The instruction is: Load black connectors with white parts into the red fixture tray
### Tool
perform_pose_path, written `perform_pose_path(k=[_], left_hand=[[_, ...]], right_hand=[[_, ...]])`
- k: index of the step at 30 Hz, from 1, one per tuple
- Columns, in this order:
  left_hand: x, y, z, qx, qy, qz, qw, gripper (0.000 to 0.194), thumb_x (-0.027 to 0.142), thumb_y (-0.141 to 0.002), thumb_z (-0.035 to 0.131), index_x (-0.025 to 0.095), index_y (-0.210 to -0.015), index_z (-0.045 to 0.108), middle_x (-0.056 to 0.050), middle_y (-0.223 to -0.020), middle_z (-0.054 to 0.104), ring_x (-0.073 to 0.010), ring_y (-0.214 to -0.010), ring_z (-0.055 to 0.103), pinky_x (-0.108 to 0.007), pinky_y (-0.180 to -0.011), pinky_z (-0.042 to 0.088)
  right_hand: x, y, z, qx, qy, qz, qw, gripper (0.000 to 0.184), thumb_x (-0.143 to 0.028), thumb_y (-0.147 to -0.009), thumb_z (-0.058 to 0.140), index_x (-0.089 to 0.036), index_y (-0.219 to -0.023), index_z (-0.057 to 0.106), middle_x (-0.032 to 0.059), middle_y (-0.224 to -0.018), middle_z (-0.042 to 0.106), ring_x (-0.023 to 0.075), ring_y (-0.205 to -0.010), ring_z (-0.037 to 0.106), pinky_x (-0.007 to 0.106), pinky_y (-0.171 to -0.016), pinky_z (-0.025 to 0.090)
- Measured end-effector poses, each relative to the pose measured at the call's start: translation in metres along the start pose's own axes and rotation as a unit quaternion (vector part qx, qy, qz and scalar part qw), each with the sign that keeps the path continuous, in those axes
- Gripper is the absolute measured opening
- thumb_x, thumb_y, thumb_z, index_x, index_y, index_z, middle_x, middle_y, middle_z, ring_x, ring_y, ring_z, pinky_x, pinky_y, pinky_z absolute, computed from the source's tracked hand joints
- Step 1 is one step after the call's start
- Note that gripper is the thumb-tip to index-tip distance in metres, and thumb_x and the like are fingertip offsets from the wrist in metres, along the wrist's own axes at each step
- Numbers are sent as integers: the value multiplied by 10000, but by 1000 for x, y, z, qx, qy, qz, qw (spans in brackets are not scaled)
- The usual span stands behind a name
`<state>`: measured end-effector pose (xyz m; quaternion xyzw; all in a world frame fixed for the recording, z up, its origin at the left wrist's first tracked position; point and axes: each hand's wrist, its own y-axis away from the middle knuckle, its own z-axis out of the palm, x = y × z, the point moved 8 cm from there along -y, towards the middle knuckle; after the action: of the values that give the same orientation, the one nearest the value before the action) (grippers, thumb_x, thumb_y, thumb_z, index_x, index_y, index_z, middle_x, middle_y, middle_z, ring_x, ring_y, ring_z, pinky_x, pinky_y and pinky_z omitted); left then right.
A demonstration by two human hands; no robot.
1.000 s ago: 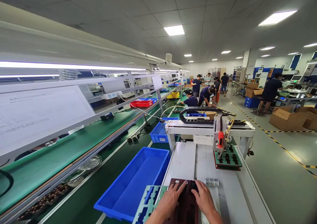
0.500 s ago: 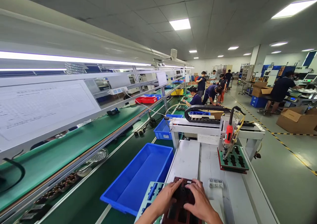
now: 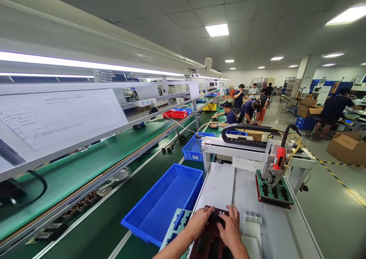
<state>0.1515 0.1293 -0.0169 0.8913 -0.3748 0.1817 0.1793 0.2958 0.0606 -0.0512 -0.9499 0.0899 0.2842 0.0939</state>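
At the bottom of the view my left hand [image 3: 199,221] and my right hand [image 3: 230,227] both press down on a dark red-brown fixture plate [image 3: 210,243] with black parts in its pockets. Their fingers are spread and lie flat on its top. The plate lies on the white machine bed [image 3: 220,184]. A pale green slotted tray [image 3: 176,224] lies just left of it, partly under my left forearm. A small strip of clear parts [image 3: 253,217] sits just right of my right hand.
A screwdriving gantry with a red driver head [image 3: 278,159] stands over a green fixture [image 3: 274,192] at the far right of the bed. A big blue bin [image 3: 166,201] sits left. Green conveyor [image 3: 85,171] runs along the left. Several people work farther down the line.
The camera has swung to the left, so everything has shifted right in view. My hands have stayed on the dark plate, with the fingers spread a little wider.
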Motion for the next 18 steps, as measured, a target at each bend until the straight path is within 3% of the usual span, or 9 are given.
perform_pose_path(k=[3, 6, 10, 12, 15, 18], left_hand=[[-11, -1, 3, 33, 23, -19, 999, 799, 107, -773, 562, 236, -1554, 451, -111, -1512, 632, -304, -1406, 571, -493, -1272, 299], [-16, 8, 12, 92, 47, -46, 994, 706, 151, -840, 528, 251, -1537, 489, -84, -1585, 563, -289, -1530, 425, -552, -1335, 97], [-28, 19, 31, 192, 143, -111, 965, 549, 213, -890, 512, 288, -1419, 638, -70, -1503, 644, -321, -1533, 414, -623, -1329, 33], [-37, 15, 37, 211, 187, -126, 951, 564, 240, -860, 566, 273, -1417, 649, -94, -1490, 654, -368, -1540, 387, -663, -1314, 58], [-43, 9, 40, 191, 228, -85, 951, 669, 298, -804, 651, 265, -1470, 602, -95, -1483, 661, -373, -1507, 442, -603, -1288, 271], [-55, 52, 48, 220, 260, -68, 938, 625, 427, -873, 617, 258, -1474, 598, -110, -1533, 614, -343, -1496, 468, -534, -1259, 353]], right_hand=[[10, -8, 7, -32, 21, 48, 998, 379, -218, -742, 717, -300, -1096, 821, 90, -1576, 519, 426, -1557, 278, 624, -1263, 217], [14, -15, 5, -49, 28, 55, 997, 311, -237, -720, 726, -305, -1005, 831, 82, -1544, 562, 422, -1542, 317, 602, -1236, 276], [12, -18, 1, -62, 58, 53, 995, 312, -278, -743, 725, -331, -1035, 822, 55, -1545, 571, 387, -1537, 344, 565, -1222, 310], [12, -17, -2, -64, 84, 56, 993, 338, -259, -753, 724, -338, -1071, 811, 48, -1536, 582, 377, -1539, 345, 575, -1231, 295], [6, -15, -9, -61, 130, 55, 988, 380, -218, -785, 741, -343, -1140, 791, 62, -1512, 602, 383, -1536, 347, 610, -1233, 288], [-34, -13, 6, -63, 168, 11, 984, 362, -253, -881, 764, -316, -1236, 734, 99, -1463, 622, 387, -1457, 450, 653, -1193, 349]])
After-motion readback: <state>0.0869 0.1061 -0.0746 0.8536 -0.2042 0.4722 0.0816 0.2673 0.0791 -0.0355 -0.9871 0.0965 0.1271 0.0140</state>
